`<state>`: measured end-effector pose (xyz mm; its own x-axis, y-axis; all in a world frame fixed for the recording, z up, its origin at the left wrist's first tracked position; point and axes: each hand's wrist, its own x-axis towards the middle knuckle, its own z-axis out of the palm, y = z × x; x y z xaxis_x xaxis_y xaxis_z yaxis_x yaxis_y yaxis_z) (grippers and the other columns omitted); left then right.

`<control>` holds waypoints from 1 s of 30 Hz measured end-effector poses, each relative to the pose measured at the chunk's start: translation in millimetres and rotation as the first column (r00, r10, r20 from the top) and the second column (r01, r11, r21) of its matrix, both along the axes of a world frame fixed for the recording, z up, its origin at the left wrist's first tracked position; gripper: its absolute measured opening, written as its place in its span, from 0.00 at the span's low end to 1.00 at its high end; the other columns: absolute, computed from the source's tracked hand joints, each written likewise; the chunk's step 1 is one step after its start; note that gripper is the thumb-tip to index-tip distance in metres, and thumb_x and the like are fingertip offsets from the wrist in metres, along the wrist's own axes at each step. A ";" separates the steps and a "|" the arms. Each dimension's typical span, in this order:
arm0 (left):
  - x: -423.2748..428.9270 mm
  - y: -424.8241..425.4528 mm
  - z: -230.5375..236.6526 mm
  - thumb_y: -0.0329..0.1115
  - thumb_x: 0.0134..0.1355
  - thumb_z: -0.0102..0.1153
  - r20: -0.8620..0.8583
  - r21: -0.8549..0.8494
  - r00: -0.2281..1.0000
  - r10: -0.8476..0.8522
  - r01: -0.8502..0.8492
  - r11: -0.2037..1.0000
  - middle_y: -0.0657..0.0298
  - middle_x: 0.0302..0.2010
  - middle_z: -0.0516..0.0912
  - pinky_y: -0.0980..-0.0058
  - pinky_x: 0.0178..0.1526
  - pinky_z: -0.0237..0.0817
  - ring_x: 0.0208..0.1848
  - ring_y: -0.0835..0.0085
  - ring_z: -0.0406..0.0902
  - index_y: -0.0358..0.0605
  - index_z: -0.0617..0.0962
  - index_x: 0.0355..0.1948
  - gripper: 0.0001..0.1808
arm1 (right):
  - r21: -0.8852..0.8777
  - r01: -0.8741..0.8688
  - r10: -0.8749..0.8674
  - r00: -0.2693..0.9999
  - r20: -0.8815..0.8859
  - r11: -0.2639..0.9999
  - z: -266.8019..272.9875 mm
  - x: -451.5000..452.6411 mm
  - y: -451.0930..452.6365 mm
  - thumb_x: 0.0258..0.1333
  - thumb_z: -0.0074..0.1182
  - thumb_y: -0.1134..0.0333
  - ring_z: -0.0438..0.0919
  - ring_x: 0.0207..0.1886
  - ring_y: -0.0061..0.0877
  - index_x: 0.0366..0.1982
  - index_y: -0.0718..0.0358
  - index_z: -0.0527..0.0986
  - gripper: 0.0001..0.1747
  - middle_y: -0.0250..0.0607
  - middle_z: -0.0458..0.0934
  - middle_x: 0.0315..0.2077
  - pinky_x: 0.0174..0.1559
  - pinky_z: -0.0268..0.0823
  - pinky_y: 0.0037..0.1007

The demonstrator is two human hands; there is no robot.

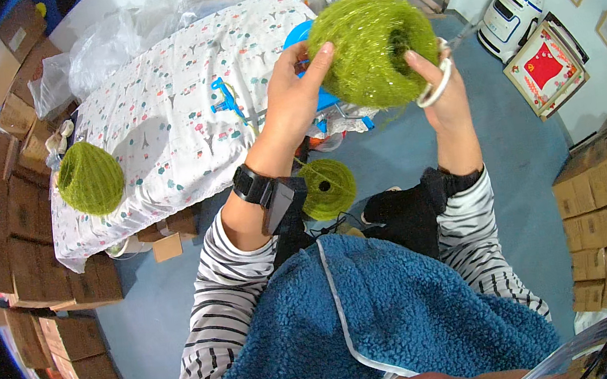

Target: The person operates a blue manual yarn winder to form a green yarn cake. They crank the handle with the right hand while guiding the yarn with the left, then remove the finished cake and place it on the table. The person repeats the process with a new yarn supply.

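Observation:
Both my hands hold a large ball of glittery green yarn [360,52] in front of me. My left hand [294,91] grips its left side, thumb on the near face. My right hand [445,92] holds the right side, with the thumb at the dark hole in the ball. Around that hand hangs a white ring [438,85]. Behind the ball, mostly hidden, is a blue plastic device [299,35] at the table's edge. A smaller blue plastic part [225,101] with green yarn lies on the tablecloth. Below my hands, a green yarn cone [328,189] stands on the floor.
A second green yarn ball [91,178] sits at the left end of the table with the patterned cloth [181,119]. Clear plastic bags [105,55] lie along its far side. Cardboard boxes are stacked left [32,251] and right [601,204]. A white robot-shaped machine [512,16] stands far right.

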<state>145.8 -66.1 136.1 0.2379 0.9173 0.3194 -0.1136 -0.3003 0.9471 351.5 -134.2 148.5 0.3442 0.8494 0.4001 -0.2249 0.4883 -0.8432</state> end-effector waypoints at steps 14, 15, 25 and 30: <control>-53.2 -99.5 20.8 0.29 0.52 0.77 0.242 -0.126 0.765 -0.597 0.635 0.762 0.58 0.65 0.73 0.66 0.68 0.61 0.66 0.69 0.69 0.37 0.61 0.71 0.50 | -0.016 -0.135 0.131 0.979 -0.157 0.991 -30.6 5.6 -103.5 0.64 0.55 0.61 0.79 0.56 0.41 0.61 0.70 0.70 0.29 0.52 0.76 0.57 0.55 0.76 0.40; -69.2 -102.5 16.7 0.28 0.53 0.75 0.225 -0.148 0.766 -0.603 0.638 0.755 0.58 0.65 0.73 0.66 0.68 0.61 0.66 0.70 0.69 0.38 0.62 0.71 0.47 | -0.075 -0.179 0.170 0.979 -0.115 0.981 -28.9 -6.4 -104.3 0.63 0.56 0.60 0.79 0.57 0.42 0.62 0.70 0.69 0.30 0.52 0.76 0.57 0.55 0.76 0.40; -273.8 -87.9 -33.2 0.52 0.75 0.41 0.808 0.052 0.567 -0.160 0.201 0.978 0.55 0.67 0.73 0.49 0.68 0.62 0.68 0.56 0.69 0.46 0.67 0.69 0.30 | -0.204 -0.546 0.576 0.805 0.142 0.813 -14.7 -86.6 -59.3 0.57 0.62 0.43 0.69 0.66 0.45 0.51 0.56 0.68 0.31 0.51 0.67 0.63 0.62 0.65 0.45; -338.1 0.1 -42.7 0.48 0.71 0.41 0.853 -0.122 0.493 0.171 -0.132 0.984 0.52 0.69 0.66 0.42 0.71 0.58 0.72 0.51 0.63 0.49 0.65 0.70 0.29 | -0.318 -0.463 0.539 0.815 0.215 0.827 -34.0 -101.7 -46.2 0.67 0.55 0.55 0.74 0.62 0.40 0.50 0.62 0.70 0.20 0.51 0.74 0.56 0.59 0.69 0.42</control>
